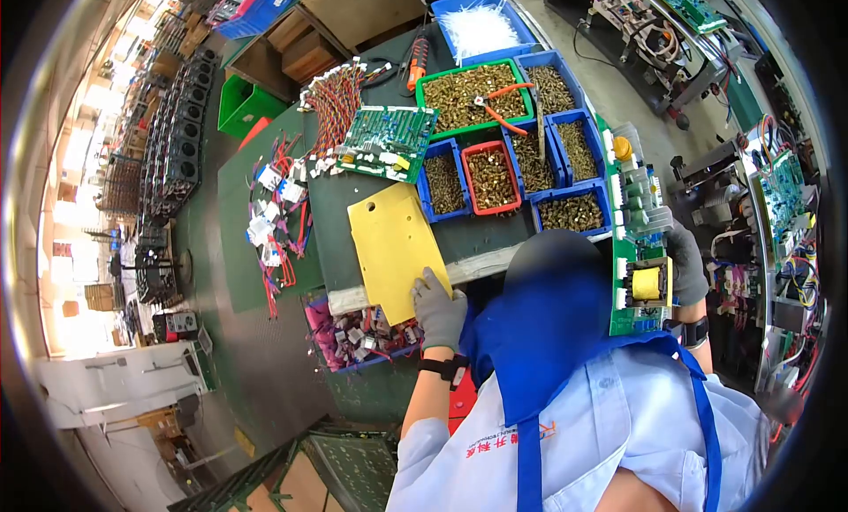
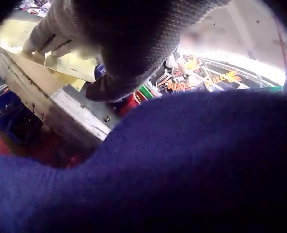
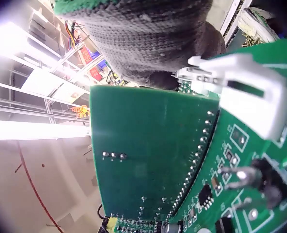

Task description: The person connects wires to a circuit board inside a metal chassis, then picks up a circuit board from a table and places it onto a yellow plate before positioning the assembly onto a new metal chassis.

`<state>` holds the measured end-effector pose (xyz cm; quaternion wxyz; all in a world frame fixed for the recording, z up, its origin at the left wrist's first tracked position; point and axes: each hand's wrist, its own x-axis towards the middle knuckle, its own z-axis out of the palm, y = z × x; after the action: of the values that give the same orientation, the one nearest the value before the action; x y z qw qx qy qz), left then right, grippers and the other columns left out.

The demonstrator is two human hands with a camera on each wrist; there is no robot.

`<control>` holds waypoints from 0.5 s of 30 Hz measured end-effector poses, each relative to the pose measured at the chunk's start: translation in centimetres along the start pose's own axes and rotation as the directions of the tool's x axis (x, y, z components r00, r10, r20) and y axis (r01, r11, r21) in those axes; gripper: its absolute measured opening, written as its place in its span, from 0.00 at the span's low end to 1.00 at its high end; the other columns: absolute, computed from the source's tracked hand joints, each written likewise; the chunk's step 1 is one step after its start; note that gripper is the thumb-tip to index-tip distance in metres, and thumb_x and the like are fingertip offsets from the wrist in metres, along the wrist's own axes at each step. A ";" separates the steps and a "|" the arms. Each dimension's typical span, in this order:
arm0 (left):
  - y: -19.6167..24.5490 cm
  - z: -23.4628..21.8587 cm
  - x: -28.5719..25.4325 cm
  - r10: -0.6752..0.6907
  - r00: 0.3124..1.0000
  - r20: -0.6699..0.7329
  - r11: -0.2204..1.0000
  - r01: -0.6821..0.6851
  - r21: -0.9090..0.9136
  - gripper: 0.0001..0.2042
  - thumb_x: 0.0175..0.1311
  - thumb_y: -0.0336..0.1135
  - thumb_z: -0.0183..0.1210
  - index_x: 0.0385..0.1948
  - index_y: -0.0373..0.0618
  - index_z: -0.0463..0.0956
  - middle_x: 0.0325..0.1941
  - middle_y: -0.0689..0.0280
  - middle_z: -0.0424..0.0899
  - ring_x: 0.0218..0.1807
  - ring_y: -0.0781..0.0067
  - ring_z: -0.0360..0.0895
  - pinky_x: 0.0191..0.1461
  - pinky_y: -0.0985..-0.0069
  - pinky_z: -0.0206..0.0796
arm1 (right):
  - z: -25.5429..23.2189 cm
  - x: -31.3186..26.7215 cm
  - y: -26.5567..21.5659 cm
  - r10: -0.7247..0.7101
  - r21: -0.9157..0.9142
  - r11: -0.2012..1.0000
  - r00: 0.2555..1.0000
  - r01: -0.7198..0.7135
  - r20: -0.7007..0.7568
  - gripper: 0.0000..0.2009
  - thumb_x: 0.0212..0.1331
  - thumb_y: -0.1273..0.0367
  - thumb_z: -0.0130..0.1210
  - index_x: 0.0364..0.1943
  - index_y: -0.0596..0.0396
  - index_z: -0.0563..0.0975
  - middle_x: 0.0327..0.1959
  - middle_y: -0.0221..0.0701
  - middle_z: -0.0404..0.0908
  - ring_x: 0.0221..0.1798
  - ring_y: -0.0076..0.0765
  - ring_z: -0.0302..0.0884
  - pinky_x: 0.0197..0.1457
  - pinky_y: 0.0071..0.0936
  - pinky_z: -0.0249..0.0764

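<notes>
In the head view my gloved left hand (image 1: pixel 439 310) rests its fingers on the lower right part of a yellow sheet (image 1: pixel 389 238) with holes in it. That sheet lies on the dark bench top and overhangs its front edge. The left wrist view shows the grey fingers (image 2: pixel 39 36) stretched over the yellow surface, the thumb apart from it. Off the bench to the right, my gloved right hand (image 1: pixel 687 265) grips a long green circuit board (image 1: pixel 624 238) by its right side. The board carries white connectors and a yellow-wrapped transformer (image 1: pixel 647 284). Its fingertips are mostly hidden behind the board.
Blue, green and red bins of brass-coloured fasteners stand right of the sheet, including a green bin (image 1: pixel 424 97) with orange-handled pliers (image 1: pixel 505 106) across it. Another circuit board (image 1: pixel 389 136) and a wire bundle (image 1: pixel 334 106) lie behind. A rack of electronics (image 1: pixel 777 203) stands at far right.
</notes>
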<state>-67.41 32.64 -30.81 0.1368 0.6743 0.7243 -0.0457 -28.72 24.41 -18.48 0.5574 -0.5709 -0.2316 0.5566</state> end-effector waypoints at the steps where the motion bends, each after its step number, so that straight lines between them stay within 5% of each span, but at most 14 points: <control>1: -0.5 0.1 -0.4 0.051 0.998 -0.024 0.999 -0.050 0.017 0.39 0.53 0.43 0.62 0.65 0.33 0.56 0.62 0.40 0.68 0.64 0.42 0.66 0.70 0.62 0.57 | 0.3 0.1 -0.3 -0.008 0.128 0.992 0.998 0.000 0.058 0.18 0.64 0.72 0.48 0.57 0.63 0.70 0.51 0.34 0.79 0.52 0.28 0.75 0.58 0.26 0.71; 2: -1.3 0.1 -1.0 0.042 0.999 -0.023 0.999 -0.041 0.019 0.39 0.53 0.43 0.62 0.65 0.33 0.56 0.62 0.40 0.68 0.64 0.42 0.66 0.70 0.62 0.57 | 0.3 0.2 -0.4 -0.021 0.255 0.967 0.993 -0.008 0.113 0.18 0.67 0.69 0.44 0.57 0.63 0.71 0.50 0.34 0.79 0.51 0.27 0.76 0.57 0.25 0.71; 3: -2.5 0.0 -1.5 0.112 0.993 -0.042 0.992 -0.110 0.060 0.34 0.55 0.39 0.59 0.64 0.35 0.58 0.63 0.43 0.67 0.64 0.44 0.66 0.68 0.61 0.59 | -0.5 0.6 0.0 -0.055 0.115 0.993 0.991 0.041 0.122 0.20 0.68 0.65 0.40 0.56 0.64 0.71 0.49 0.34 0.79 0.50 0.28 0.76 0.57 0.25 0.71; 4: -3.8 -0.4 -1.8 0.192 0.980 -0.061 0.977 -0.185 0.102 0.29 0.58 0.35 0.57 0.62 0.37 0.61 0.64 0.45 0.67 0.64 0.46 0.67 0.66 0.60 0.62 | -0.9 1.3 0.4 0.029 0.378 0.921 0.985 -0.092 0.169 0.20 0.66 0.66 0.42 0.57 0.64 0.71 0.49 0.35 0.79 0.50 0.28 0.76 0.57 0.27 0.71; 6: -5.9 -3.3 -3.8 0.243 0.924 -0.295 0.970 -0.226 0.092 0.24 0.59 0.31 0.55 0.59 0.38 0.65 0.56 0.49 0.75 0.57 0.49 0.74 0.59 0.59 0.67 | 1.2 1.1 -1.8 -0.010 0.352 0.935 0.987 -0.048 0.159 0.21 0.64 0.66 0.44 0.57 0.64 0.70 0.50 0.35 0.79 0.50 0.28 0.76 0.56 0.27 0.71; 7: -2.3 -10.4 -5.3 -0.117 0.984 -0.132 0.983 0.096 -0.153 0.21 0.58 0.28 0.54 0.56 0.38 0.69 0.47 0.50 0.80 0.49 0.48 0.78 0.52 0.59 0.70 | 1.0 1.5 -1.9 -0.056 0.298 0.954 0.991 0.018 0.120 0.22 0.62 0.67 0.45 0.58 0.65 0.70 0.52 0.37 0.79 0.50 0.28 0.76 0.57 0.27 0.70; 8: -7.1 -9.2 -5.0 -0.192 0.965 -0.179 0.965 0.151 -0.216 0.19 0.59 0.26 0.53 0.55 0.39 0.71 0.43 0.51 0.82 0.43 0.47 0.79 0.46 0.56 0.70 | 0.3 1.9 -1.9 -0.060 0.150 0.988 0.992 0.043 0.109 0.22 0.61 0.68 0.46 0.58 0.67 0.70 0.52 0.37 0.78 0.51 0.28 0.75 0.58 0.26 0.69; 9: -7.9 -11.4 -6.2 -0.018 0.886 -0.463 0.999 -0.003 -0.045 0.18 0.64 0.26 0.53 0.56 0.40 0.71 0.40 0.55 0.83 0.40 0.58 0.81 0.44 0.68 0.74 | 0.9 2.0 -2.6 -0.093 0.146 0.986 0.991 0.079 0.092 0.23 0.60 0.69 0.46 0.58 0.67 0.69 0.52 0.37 0.78 0.51 0.28 0.75 0.59 0.26 0.68; 10: -10.0 -13.0 -6.2 0.078 0.807 -0.585 0.990 -0.134 -0.052 0.17 0.63 0.25 0.53 0.54 0.37 0.73 0.43 0.58 0.84 0.40 0.63 0.81 0.44 0.70 0.74 | 1.1 2.5 -2.5 -0.107 0.176 0.980 0.993 0.096 0.057 0.23 0.61 0.69 0.47 0.58 0.68 0.69 0.51 0.37 0.78 0.50 0.27 0.75 0.57 0.25 0.69; 11: -8.6 -16.7 -7.6 -0.187 0.905 -0.382 0.934 0.043 -0.356 0.20 0.62 0.22 0.46 0.57 0.36 0.71 0.54 0.49 0.80 0.52 0.54 0.79 0.54 0.66 0.71 | 1.1 2.8 -2.6 -0.112 0.170 0.980 0.993 0.103 0.043 0.22 0.61 0.70 0.47 0.59 0.67 0.69 0.51 0.37 0.79 0.49 0.27 0.76 0.56 0.25 0.70; 15: -10.9 -20.0 -8.0 -0.138 0.796 -0.589 0.907 -0.138 -0.399 0.20 0.60 0.20 0.42 0.54 0.31 0.72 0.53 0.50 0.80 0.51 0.57 0.80 0.51 0.68 0.73 | 2.3 3.4 -2.8 -0.091 0.214 0.973 0.996 0.085 0.020 0.22 0.62 0.72 0.48 0.60 0.67 0.68 0.49 0.37 0.79 0.46 0.26 0.77 0.53 0.23 0.72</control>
<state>-80.53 28.95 -10.83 0.0409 0.6073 0.7218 0.3295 -28.83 29.06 -16.75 0.6359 -0.4888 -0.2042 0.5613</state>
